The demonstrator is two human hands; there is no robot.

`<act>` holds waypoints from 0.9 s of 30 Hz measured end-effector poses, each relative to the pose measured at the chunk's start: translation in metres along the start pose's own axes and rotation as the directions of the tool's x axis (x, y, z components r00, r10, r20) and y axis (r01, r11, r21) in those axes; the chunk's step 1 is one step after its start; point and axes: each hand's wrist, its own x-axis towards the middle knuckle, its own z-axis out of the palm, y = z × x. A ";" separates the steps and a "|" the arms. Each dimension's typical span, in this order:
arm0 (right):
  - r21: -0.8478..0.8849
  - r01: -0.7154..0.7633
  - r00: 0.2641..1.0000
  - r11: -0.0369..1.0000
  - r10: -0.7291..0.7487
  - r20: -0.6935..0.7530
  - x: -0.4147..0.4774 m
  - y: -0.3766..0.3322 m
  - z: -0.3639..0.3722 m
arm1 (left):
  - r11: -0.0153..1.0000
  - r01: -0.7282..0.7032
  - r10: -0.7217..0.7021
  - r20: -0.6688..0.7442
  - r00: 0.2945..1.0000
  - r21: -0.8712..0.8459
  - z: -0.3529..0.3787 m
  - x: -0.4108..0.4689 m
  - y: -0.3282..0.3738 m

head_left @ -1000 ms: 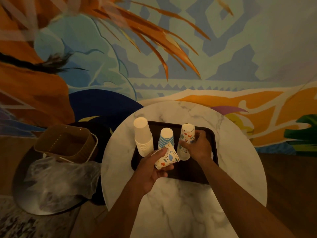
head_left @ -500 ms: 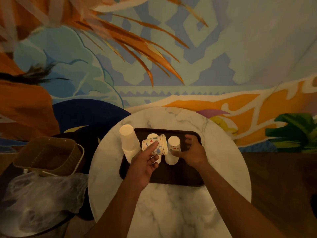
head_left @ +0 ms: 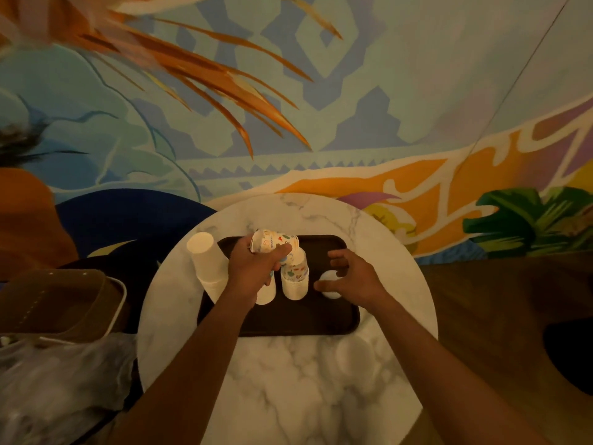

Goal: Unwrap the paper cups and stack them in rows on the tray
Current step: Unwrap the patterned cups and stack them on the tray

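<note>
Marble table (head_left: 321,380); over its dark rectangular tray (head_left: 288,326) the left hand (head_left: 256,268) grips a tilted printed paper cup (head_left: 274,240), right hand (head_left: 353,277) spread empty; crooked seating could topple the printed stack (head_left: 295,281).

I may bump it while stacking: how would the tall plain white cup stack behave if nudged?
The white cup stack is tall and narrow, so it probably tips easily. Nested paper cups are likely light, so a nudge may slide it.
</note>
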 end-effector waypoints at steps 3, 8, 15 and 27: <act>0.002 -0.010 0.999 1.000 0.010 0.030 -0.004 0.008 -0.008 | 0.975 -0.109 0.107 0.017 0.994 0.196 0.011 0.007 0.004; -0.037 -0.026 0.994 0.999 0.030 0.109 -0.012 0.024 -0.019 | 0.868 -0.241 0.209 0.120 0.970 0.434 0.029 0.020 0.000; -0.041 -0.041 0.977 0.998 0.048 0.205 -0.028 0.037 -0.041 | 0.703 -0.294 0.218 0.197 0.956 0.648 0.048 0.032 -0.010; -0.163 0.038 0.891 0.986 0.041 0.452 -0.055 0.061 -0.062 | 0.615 -0.231 0.154 0.173 0.973 0.754 0.060 0.034 -0.023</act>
